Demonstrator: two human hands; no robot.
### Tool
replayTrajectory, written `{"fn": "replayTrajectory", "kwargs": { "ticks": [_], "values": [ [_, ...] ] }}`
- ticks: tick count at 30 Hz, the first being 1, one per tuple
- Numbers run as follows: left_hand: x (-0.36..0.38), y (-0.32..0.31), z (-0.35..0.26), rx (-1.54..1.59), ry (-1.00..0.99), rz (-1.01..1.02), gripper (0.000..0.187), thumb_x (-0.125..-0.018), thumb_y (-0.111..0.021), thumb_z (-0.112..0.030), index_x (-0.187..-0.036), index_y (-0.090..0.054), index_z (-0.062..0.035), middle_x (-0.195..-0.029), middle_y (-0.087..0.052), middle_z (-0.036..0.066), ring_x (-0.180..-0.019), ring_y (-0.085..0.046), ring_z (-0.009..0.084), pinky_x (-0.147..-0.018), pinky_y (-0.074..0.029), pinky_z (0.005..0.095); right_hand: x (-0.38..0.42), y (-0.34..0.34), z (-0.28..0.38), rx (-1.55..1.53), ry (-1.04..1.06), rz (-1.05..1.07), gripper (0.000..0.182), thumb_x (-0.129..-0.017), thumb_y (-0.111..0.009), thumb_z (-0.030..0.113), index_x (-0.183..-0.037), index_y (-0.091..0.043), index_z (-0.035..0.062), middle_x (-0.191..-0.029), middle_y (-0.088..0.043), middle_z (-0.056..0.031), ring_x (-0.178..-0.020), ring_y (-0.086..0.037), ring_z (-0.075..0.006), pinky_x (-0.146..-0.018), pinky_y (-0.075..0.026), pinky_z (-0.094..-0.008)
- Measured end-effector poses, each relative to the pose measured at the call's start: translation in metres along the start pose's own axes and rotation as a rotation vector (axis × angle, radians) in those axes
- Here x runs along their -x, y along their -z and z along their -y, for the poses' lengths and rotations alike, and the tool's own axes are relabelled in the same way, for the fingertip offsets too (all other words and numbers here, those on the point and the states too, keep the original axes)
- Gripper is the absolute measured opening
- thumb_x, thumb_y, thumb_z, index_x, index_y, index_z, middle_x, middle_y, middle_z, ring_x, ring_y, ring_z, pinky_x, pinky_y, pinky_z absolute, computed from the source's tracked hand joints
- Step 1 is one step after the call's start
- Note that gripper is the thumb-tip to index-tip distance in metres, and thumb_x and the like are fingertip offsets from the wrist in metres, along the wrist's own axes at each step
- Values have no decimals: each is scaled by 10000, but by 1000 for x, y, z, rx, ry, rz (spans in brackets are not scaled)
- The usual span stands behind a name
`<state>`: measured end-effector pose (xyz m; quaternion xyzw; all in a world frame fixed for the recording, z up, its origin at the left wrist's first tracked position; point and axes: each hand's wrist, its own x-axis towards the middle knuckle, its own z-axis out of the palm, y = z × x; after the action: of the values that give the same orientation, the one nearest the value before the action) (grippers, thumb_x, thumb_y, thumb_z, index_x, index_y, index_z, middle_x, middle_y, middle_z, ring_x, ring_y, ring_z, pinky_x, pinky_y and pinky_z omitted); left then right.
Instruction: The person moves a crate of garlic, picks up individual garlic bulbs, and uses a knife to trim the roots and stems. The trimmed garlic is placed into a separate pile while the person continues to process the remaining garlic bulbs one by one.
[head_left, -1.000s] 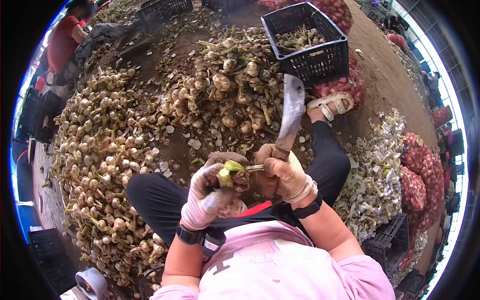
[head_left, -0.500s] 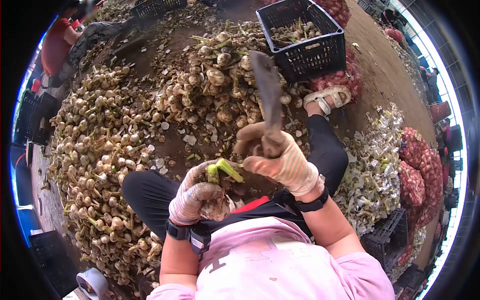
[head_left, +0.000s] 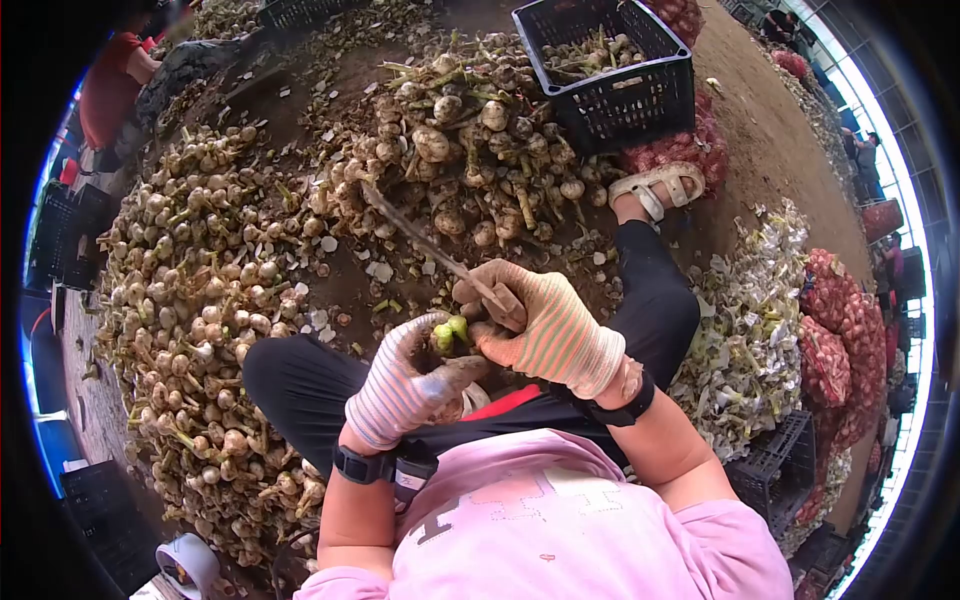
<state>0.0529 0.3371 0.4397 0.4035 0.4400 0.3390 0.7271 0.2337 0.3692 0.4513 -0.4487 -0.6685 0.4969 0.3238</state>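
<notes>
My left hand [head_left: 400, 385], in a striped work glove, is closed around a garlic bulb. The fingers hide most of the bulb, while its green stem [head_left: 450, 334] pokes out at the top. In my gloved right hand [head_left: 555, 330] I grip a knife [head_left: 425, 240] by its handle. The blade appears nearly edge-on and slants up to the left, away from my body. My right thumb is right beside the green stem. Both hands are close together above my lap. Ahead of them lies a heap of garlic with stems [head_left: 450, 150].
A large garlic pile [head_left: 210, 350] spreads on the left. A black crate [head_left: 625, 105] with garlic stands ahead, near my sandalled foot [head_left: 657, 190]. Trimmed scraps [head_left: 745, 330], red net sacks [head_left: 840, 340] and another black crate [head_left: 780, 470] are on the right. A person [head_left: 110, 90] sits at far left.
My right hand has turned the knife from upright to slanting left and closed its fingers tighter. My left hand has rotated, so the bulb that showed below its fingers is now mostly covered.
</notes>
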Motion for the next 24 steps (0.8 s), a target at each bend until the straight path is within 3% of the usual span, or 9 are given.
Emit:
{"fn": "replayTrajectory", "kwargs": {
  "ticks": [5,7,10,13,20,22,24],
  "values": [
    [0,-3,-3,-15,-22,-38,275,-740,-672,-31,-992,-567,-1,-845,-616,38,-726,-589,97,-631,-484,249,-2,-4,3,16,-20,-19,250,-727,-593,-31,-966,-568,36,-801,-582,29,-743,-510,-32,-694,-452,-200],
    [1,0,-6,121,94,45,276,-736,-674,-18,-989,-566,0,-842,-619,42,-734,-594,100,-651,-494,246,-3,-8,-4,-279,-27,-9,228,-741,-567,-2,-959,-548,62,-736,-543,5,-679,-522,-86,-658,-459,-223],
    [-2,-4,-4,52,24,-32,287,-725,-677,3,-990,-567,0,-843,-623,48,-761,-601,109,-683,-504,249,-1,-5,-1,-502,-43,29,229,-755,-557,-26,-971,-540,49,-812,-513,39,-771,-492,-47,-696,-435,-197],
    [-4,-8,-1,17,-102,-101,308,-715,-683,21,-1000,-568,4,-855,-627,55,-785,-608,120,-708,-511,254,1,-2,-3,-637,-153,25,233,-760,-582,-16,-980,-535,42,-832,-508,37,-796,-493,-46,-696,-429,-196],
    [-7,-3,12,127,-11,-73,391,-709,-685,33,-1071,-540,0,-896,-624,58,-790,-605,120,-713,-506,255,2,-1,-3,-701,-264,-11,223,-766,-598,-17,-973,-537,41,-813,-507,38,-762,-493,-44,-675,-430,-191],
    [-8,-9,12,82,-148,-140,301,-768,-639,-3,-1055,-548,6,-732,-580,12,-502,-497,49,-436,-396,202,1,-6,-1,-661,-190,-81,217,-754,-598,-37,-946,-538,41,-794,-490,51,-732,-457,-19,-667,-411,-164],
    [-10,-13,12,64,-189,-145,294,-772,-626,0,-1054,-547,9,-726,-577,14,-492,-491,49,-426,-389,202,-3,-16,-13,-557,-96,-149,224,-746,-592,-40,-947,-542,44,-801,-509,45,-723,-464,-11,-650,-402,-155]
  ]
}}
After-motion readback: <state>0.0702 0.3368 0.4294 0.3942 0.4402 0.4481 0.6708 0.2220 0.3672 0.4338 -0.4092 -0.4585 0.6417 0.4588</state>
